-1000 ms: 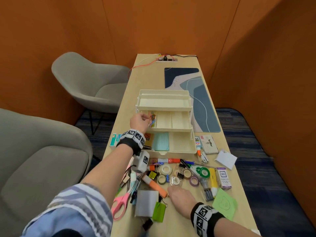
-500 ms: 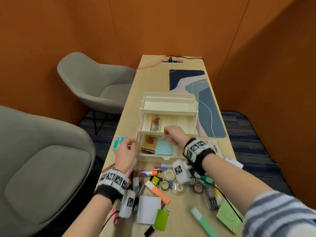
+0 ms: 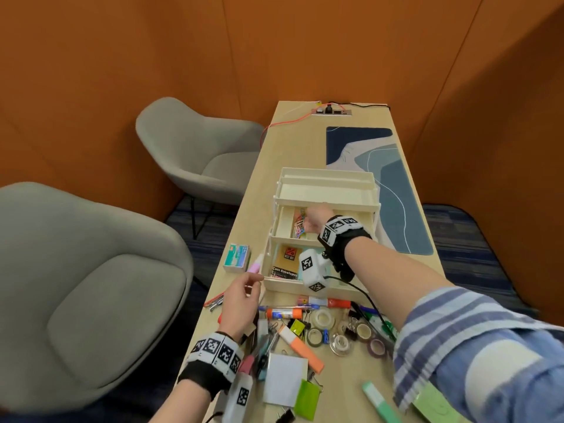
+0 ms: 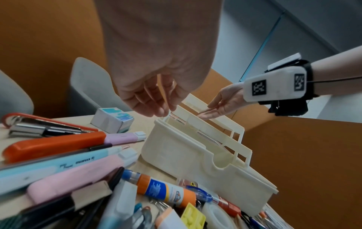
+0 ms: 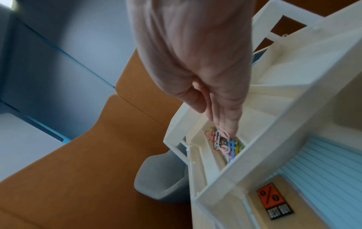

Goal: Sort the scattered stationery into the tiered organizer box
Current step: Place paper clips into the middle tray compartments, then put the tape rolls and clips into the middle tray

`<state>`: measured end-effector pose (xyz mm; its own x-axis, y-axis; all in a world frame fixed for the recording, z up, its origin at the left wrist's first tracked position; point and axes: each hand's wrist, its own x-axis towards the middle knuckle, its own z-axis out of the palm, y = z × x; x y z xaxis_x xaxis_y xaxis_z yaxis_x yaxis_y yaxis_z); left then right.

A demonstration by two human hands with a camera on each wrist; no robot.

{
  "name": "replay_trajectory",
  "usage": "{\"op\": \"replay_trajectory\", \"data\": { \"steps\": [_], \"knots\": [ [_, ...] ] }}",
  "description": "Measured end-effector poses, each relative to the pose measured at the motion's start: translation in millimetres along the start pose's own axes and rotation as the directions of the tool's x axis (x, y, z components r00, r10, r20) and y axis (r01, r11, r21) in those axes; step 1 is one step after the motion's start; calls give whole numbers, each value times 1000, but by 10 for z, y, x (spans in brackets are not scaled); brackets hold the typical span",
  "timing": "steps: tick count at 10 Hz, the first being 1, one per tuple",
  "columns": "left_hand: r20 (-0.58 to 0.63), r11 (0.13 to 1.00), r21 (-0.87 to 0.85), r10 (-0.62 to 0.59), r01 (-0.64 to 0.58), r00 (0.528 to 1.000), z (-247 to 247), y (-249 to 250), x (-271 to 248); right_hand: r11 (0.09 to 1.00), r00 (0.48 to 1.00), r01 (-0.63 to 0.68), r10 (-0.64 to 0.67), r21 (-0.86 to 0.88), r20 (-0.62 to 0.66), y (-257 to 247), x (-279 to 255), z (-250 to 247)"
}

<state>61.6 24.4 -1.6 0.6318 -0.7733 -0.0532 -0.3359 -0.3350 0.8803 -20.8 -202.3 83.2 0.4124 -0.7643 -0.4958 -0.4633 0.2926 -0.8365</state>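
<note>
The cream tiered organizer stands mid-table with its tiers stepped open. Coloured paper clips lie in the middle tier's left compartment. My right hand reaches into that compartment. In the right wrist view its straight fingertips touch the paper clips, with the thumb apart from them. My left hand hovers by the box's front-left corner. Its fingers hang loosely and hold nothing above the organizer. A coin-envelope pack lies in the bottom tier.
Stationery lies in a pile before the box: glue stick, orange highlighter, tape rolls, white notepad, mint highlighter. A staples box and pink highlighter lie left. Grey chairs stand beside the table.
My left hand left the middle tier and dropped back to the box's front-left corner. My right hand rose from the pile and went into the paper-clip compartment.
</note>
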Motion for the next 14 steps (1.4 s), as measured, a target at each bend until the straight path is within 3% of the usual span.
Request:
{"op": "replay_trajectory", "data": {
  "steps": [1,3,4,6,8,9,11,12,13,14],
  "knots": [
    [32,998,53,42,-44,999,83,42,-30,997,993,61,-64,-36,-94,12,-52,-47],
    [87,986,92,128,-136,988,275,-124,-31,955,929,148,-224,-259,-294,204,-329,28],
    [156,978,152,123,-146,980,345,-62,-121,905,892,294,-376,-309,-252,498,-446,111],
    [312,942,249,143,-226,939,494,-68,-224,847,885,398,-456,-352,-98,1177,-909,175],
    [426,877,356,154,-322,891,529,-130,-249,880,931,248,-332,-404,-151,1808,-1036,-63],
    [490,845,381,161,-376,857,566,-167,-260,823,950,178,-287,-539,-124,1942,-1093,-184],
    [576,777,412,183,-476,797,733,-152,-351,621,937,324,-317,-714,149,2197,-1240,-177],
    [566,773,418,190,-477,803,783,-125,-388,512,910,388,-346,-766,230,2268,-1281,-126],
    [537,771,409,229,-488,812,800,-101,-422,556,913,354,-381,-752,147,2282,-1287,-151],
    [571,699,435,274,-568,774,834,-64,-463,640,919,250,-392,-727,-28,2294,-1299,-276]
  ]
}}
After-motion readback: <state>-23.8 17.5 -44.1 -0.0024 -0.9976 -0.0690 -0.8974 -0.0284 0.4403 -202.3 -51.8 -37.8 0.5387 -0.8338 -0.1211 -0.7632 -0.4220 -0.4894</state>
